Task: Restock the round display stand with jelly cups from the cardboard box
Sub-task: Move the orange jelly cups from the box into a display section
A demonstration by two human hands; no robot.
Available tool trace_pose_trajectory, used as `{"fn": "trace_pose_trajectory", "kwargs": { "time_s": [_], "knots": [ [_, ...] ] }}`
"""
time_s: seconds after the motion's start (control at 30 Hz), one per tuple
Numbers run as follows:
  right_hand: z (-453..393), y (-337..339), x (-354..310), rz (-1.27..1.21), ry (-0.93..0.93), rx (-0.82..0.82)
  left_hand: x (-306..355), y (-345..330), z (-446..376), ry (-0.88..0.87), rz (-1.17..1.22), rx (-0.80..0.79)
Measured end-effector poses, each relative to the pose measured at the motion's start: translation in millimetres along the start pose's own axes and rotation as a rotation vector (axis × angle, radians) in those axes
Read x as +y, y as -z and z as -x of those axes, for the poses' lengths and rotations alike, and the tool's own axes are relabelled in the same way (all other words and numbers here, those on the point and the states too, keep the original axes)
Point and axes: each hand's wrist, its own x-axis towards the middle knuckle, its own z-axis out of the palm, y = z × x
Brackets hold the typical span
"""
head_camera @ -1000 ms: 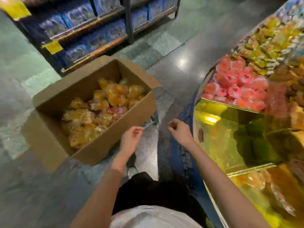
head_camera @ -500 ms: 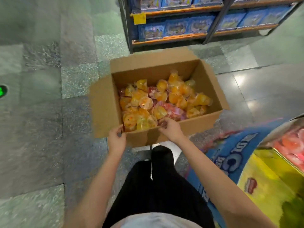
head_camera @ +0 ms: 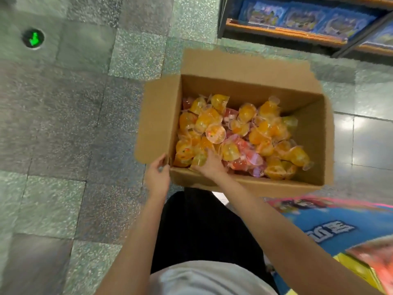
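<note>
The open cardboard box [head_camera: 251,67] stands on the floor in front of me. It holds several orange, yellow and red jelly cups [head_camera: 244,133]. My left hand [head_camera: 158,174] grips the box's near left corner, where the side flap meets the wall. My right hand [head_camera: 209,163] reaches over the near wall into the box, with its fingers curled down onto the cups at the near left. The fingertips are hidden among the cups. Only the blue printed base [head_camera: 331,227] and a yellow and red edge of the round display stand [head_camera: 374,259] show, at the lower right.
A store shelf [head_camera: 297,34] with blue packages runs along the floor behind the box, at the upper right. Grey and green floor tiles spread to the left, with a round green floor light [head_camera: 33,38]. My legs in black trousers are just below the box.
The view has turned left, away from the display stand and onto the box. My right hand went from the box's near wall in among the cups. My left hand moved to the box's corner.
</note>
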Motion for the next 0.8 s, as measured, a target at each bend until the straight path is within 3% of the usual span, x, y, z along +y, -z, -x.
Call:
{"fn": "trace_pose_trajectory", "kwargs": {
  "time_s": [0.17, 0.27, 0.37, 0.47, 0.63, 0.8],
  "knots": [
    [-4.7, -0.9, 6.7, -0.063, 0.06, 0.014, -1.7, -1.3, 1.5, 0.004, 0.02, 0.009],
    [-1.4, 16.2, 8.9, -0.302, 0.007, -0.053, -0.5, 2.0, 1.7, 0.007, 0.024, 0.003],
    [5.4, 40.4, 4.6, -0.746, -0.162, -0.266, 8.8, 5.3, 6.7, -0.053, 0.047, 0.009],
    [18.9, 58.6, -6.1, -1.099, -0.239, -0.518, 21.4, 8.1, 13.4, -0.046, 0.304, -0.109],
    [34.0, 63.6, -34.2, -0.877, -0.111, -0.627, 28.8, 11.1, 15.6, 0.04, 0.462, -0.493],
    [38.6, 59.8, -54.0, -0.65, -0.044, -0.712, 16.5, 19.0, 15.8, 0.112, 0.736, -0.375]
  ]
}}
